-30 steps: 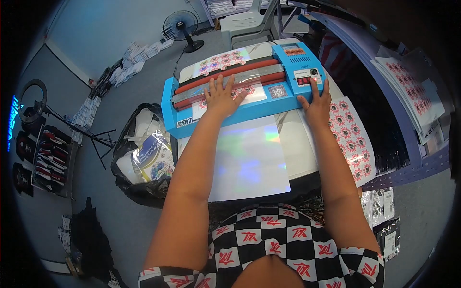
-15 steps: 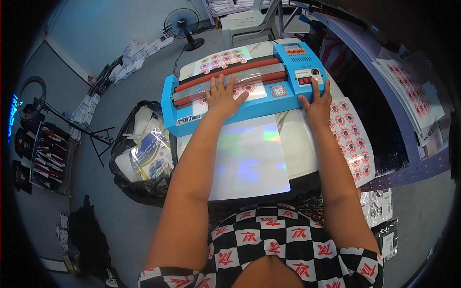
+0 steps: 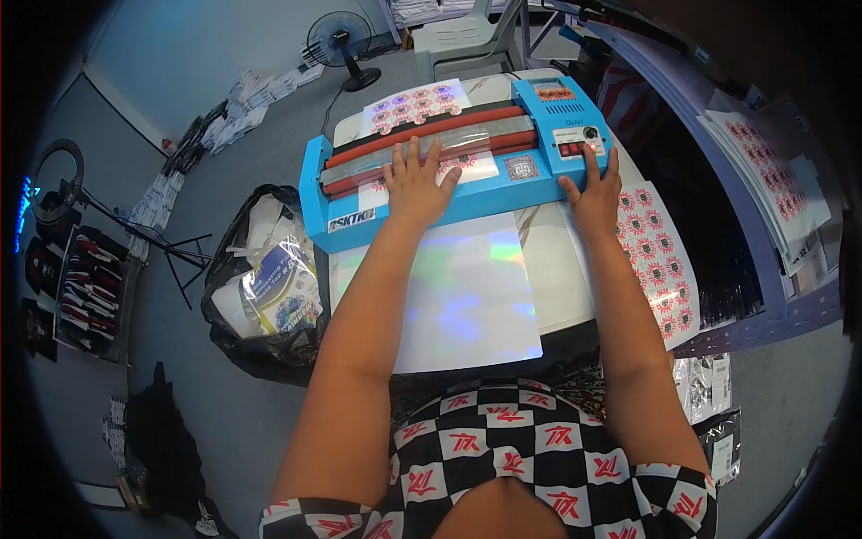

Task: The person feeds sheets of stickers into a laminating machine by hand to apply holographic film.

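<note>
The left hand (image 3: pixel 415 184), fingers spread, hides part of the sticker sheet (image 3: pixel 467 167) on the blue laminator (image 3: pixel 485 193); the right hand (image 3: pixel 594 193), fingers loosely together, touches its red buttons (image 3: pixel 571 148). Its labels are illegible.

By the left hand (image 3: pixel 415 186) is a blue machine (image 3: pixel 467 153) with red rollers (image 3: pixel 422 136), above a shiny rainbow sheet (image 3: pixel 467 296).

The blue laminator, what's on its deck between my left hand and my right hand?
In the head view, a square printed sticker on the blue laminator lies between the left hand and right hand.
</note>
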A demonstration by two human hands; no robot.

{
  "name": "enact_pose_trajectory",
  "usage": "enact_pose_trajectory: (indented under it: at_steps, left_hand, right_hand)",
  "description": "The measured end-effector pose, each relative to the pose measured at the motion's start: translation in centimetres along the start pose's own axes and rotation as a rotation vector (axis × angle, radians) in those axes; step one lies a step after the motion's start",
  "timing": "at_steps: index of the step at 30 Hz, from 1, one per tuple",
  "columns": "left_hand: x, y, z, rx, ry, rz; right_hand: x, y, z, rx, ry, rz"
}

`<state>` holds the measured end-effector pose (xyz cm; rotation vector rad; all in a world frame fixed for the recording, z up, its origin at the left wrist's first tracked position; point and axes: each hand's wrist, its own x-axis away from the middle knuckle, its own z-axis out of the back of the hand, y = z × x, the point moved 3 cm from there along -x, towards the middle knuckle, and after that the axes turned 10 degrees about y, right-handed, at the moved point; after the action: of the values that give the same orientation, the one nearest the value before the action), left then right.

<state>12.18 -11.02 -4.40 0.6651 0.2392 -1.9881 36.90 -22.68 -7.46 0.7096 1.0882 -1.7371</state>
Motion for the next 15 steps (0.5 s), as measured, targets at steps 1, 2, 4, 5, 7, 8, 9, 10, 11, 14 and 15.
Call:
enact_pose_trajectory:
  at_steps: [1,2,4,5,7,8,9,10,11,14,15]
  left_hand:
    - [0.04,0.02,-0.04,-0.001,0.006,-0.004]
    - [0.09,0.02,-0.08,-0.002,0.013,-0.007]
    - [0.18,0.02,-0.05,-0.004,0.017,-0.009]
    - [0.24,0.05,-0.02,-0.003,0.014,-0.007]
    - [0.31,0.13,0.06,-0.007,0.011,-0.004]
    - [0.34,0.18,0.09,-0.012,0.01,-0.002]
    - [0.38,0.21,0.1,-0.017,0.009,-0.001]
    - [0.42,0.21,0.07,-0.016,0.01,-0.001]
    - [0.45,0.19,0.03,-0.015,0.012,-0.001]
    - [0.6,0.27,0.13,-0.015,0.017,-0.004]
    - [0.63,0.3,0.22,-0.016,0.019,-0.004]
  right_hand:
    - [0.0,0.03,0.01,0.002,0.004,0.002]
    - [0.0,0.05,0.03,0.001,0.004,0.003]
    - [-0.03,0.03,0.02,-0.003,0.005,0.004]
    - [-0.03,0.05,0.02,-0.005,0.003,0.002]
    - [-0.02,0.05,0.0,-0.01,-0.001,-0.002]
    - [-0.03,0.05,-0.03,-0.009,-0.002,-0.005]
    - [-0.01,0.07,-0.04,-0.008,-0.004,-0.007]
    - [0.0,0.09,-0.06,-0.006,-0.006,-0.009]
    - [0.0,0.08,-0.08,-0.012,-0.005,-0.009]
    - [0.02,0.11,-0.09,-0.018,-0.024,-0.016]
    - [0.03,0.12,-0.07,-0.012,-0.046,-0.024]
